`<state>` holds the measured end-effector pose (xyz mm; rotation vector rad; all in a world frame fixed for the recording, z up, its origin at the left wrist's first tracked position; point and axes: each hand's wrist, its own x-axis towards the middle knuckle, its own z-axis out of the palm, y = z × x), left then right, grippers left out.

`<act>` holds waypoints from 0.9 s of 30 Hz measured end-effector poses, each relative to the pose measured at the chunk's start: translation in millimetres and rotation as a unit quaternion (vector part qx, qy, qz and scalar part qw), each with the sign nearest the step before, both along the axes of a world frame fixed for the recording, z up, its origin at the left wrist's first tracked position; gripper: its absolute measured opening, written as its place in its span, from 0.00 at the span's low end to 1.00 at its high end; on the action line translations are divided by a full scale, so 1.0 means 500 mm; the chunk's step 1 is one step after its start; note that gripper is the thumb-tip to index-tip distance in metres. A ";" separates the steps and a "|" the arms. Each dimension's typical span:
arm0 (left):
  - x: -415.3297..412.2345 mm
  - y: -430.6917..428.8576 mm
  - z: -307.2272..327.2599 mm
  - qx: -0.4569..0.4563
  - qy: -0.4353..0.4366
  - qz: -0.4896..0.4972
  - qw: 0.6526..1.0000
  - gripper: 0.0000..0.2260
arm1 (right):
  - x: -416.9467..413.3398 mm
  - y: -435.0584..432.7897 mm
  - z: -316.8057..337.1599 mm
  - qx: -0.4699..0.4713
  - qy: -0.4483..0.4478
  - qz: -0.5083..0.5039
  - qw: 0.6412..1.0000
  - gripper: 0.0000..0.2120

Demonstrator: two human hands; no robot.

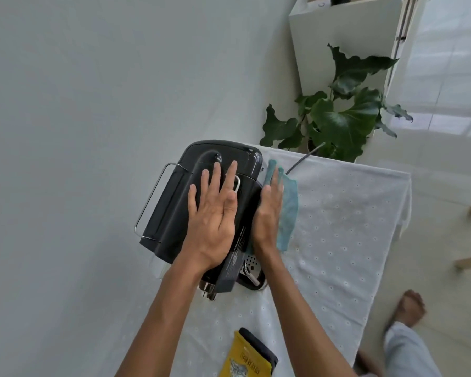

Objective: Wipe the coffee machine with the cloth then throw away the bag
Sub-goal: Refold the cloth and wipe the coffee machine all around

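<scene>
Steadying the one black coffee machine at frame centre, the left hand is laid flat on top, grip apart. One teal cloth is pressed to the machine's frame-right side by the right hand, grip likewise apart. One yellow bag is left on the desk, bottom centre.

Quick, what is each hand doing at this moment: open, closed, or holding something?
Left hand: open, flat on the coffee machine.
Right hand: open, pressing the cloth against its side.
</scene>
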<state>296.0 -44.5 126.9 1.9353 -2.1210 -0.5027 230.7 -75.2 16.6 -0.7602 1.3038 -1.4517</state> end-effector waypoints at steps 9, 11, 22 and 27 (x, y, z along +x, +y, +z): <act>-0.006 0.001 0.005 -0.008 -0.043 -0.006 0.999 0.23 | 0.033 0.077 -0.071 0.048 -0.049 -0.019 0.997 0.25; -0.005 0.001 0.006 -0.006 -0.048 -0.008 0.999 0.23 | 0.044 0.084 -0.027 0.013 -0.028 -0.015 0.999 0.25; -0.004 -0.002 0.005 -0.002 -0.056 -0.015 0.998 0.24 | 0.002 0.043 -0.170 0.118 -0.058 -0.003 0.991 0.29; -0.005 -0.001 0.005 -0.003 -0.058 -0.017 0.998 0.24 | 0.038 0.094 -0.097 0.089 -0.073 -0.005 0.993 0.28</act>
